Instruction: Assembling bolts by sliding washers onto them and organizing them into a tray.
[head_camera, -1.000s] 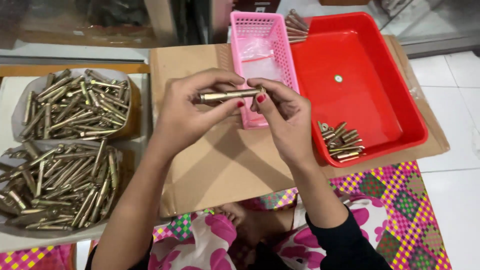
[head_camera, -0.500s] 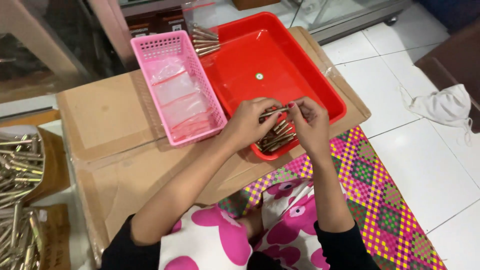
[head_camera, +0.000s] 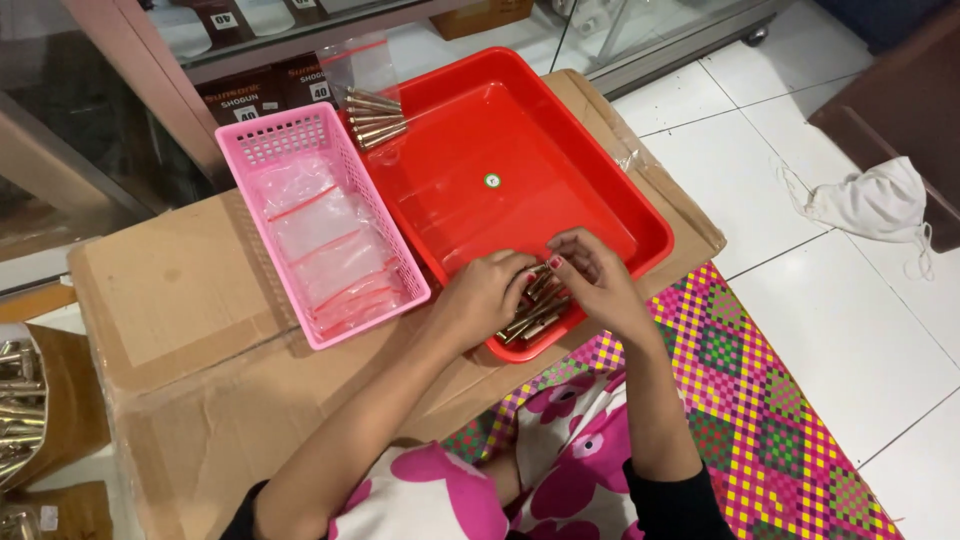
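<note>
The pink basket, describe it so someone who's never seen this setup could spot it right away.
Start from the big cardboard box that serves as the work surface. On it sit two containers side by side: a wide red tray and, touching its left edge, the pink basket. The basket is narrower, has perforated plastic walls, and holds clear plastic bags with red strips rather than metal pieces.

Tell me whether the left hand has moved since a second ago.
Yes. The left hand went from above the cardboard box, beside the pink basket, down into the red tray near corner.
</note>
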